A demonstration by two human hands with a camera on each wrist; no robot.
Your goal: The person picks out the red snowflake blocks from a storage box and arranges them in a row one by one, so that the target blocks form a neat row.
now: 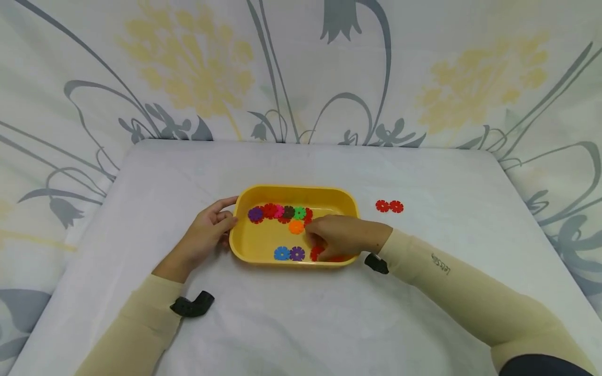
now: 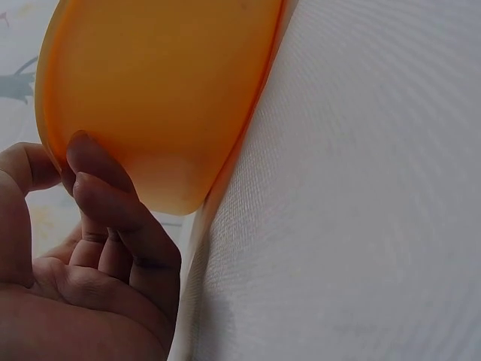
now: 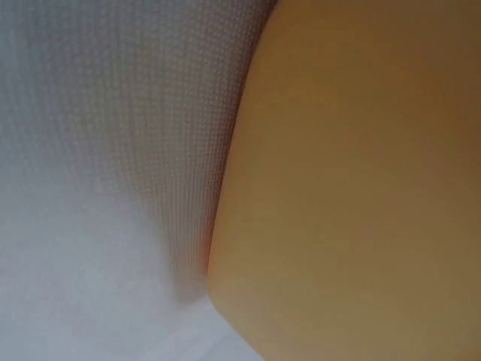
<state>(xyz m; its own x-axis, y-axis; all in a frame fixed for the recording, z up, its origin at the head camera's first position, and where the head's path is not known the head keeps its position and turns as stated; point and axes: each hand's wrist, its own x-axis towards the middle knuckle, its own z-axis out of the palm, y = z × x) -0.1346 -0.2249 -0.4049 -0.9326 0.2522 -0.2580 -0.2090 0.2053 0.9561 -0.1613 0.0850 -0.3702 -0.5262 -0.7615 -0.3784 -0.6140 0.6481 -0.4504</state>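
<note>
Beige sleeves (image 1: 463,290) reach across the table (image 1: 301,318) from its near side; left hand (image 1: 207,227) grips the left rim of the yellow tray (image 1: 254,245), fingers curled on it. Right hand (image 1: 347,235) is over the tray's right end, fingers bent down at red discs (image 1: 316,253) by the near edge; cannot tell whether they pinch one. Touching red pair (image 1: 384,206) lies on the table, right of the tray's far right corner.

Red discs (image 1: 315,253) pt. hidden behind R fingers (image 1: 316,228).

Beige sleeves (image 1: 134,329) are worn with small black wrist pieces (image 1: 192,305), dark lettering (image 1: 441,263) marking the right sleeve (image 1: 470,300).
</note>
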